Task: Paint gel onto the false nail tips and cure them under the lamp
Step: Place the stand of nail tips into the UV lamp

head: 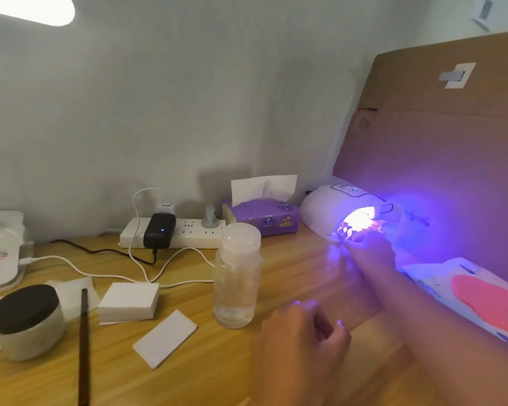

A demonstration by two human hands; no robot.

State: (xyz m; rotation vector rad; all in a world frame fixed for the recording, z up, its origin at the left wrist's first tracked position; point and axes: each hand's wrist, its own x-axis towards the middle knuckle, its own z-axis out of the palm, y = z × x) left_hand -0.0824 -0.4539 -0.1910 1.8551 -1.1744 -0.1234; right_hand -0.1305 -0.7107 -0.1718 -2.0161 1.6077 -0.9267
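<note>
Lamp: the white curing lamp (338,208) glows violet at the table's (188,361) far right edge.
Right hand (373,249): reaches to the lamp mouth, fingers closed on a strip of nail tips (355,230) held in the light.
Left hand (302,338): loosely curled, holding nothing, near the front edge.
Brush (83,341): lies toward the near left corner, beside a dark-lidded jar (27,320).
Bottle (237,275): clear, upright, mid-table.

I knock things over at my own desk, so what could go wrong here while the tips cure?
The left hand rests close to the clear bottle; a careless move could tip it. The right hand sits at the glowing lamp mouth, so skin likely catches UV, and a jolt might smear uncured tips.
</note>
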